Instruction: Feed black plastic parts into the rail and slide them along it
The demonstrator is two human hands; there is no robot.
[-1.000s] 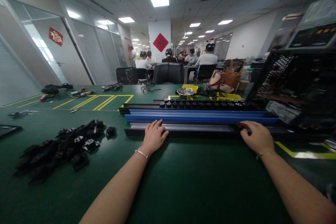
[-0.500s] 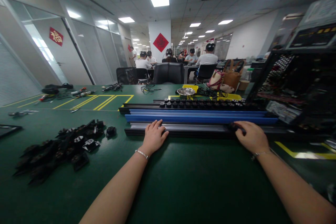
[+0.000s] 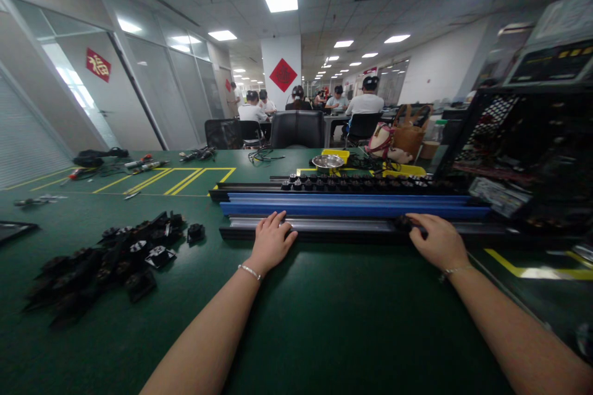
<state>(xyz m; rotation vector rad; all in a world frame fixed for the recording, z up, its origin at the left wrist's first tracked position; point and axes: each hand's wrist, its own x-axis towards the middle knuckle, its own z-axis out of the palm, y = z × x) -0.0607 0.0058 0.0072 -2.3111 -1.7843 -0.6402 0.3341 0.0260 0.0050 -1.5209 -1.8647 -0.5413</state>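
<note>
My left hand (image 3: 272, 241) lies over the near silver-and-black channel rail (image 3: 343, 225), its fingers stretched out and spread. A bit of shiny metal shows at its fingertips, too small to name. Farther right on the same rail, my right hand (image 3: 440, 241) has its fingers curled around a small black part (image 3: 407, 224), partly hidden by the fingers. Directly behind lies a blue channel rail (image 3: 352, 205). Beyond that, a row of small black parts with metal tops (image 3: 356, 182) stands along a black rail.
A heap of black parts (image 3: 106, 259) lies left, with one black piece (image 3: 195, 233) beside it. A metal bowl (image 3: 328, 162) and yellow tray (image 3: 403, 171) stand behind the rails. An open black frame (image 3: 523, 136) rises at right. People sit at tables beyond.
My right hand has slid slightly left along the near rail with the small black part. My left hand stays in place.
</note>
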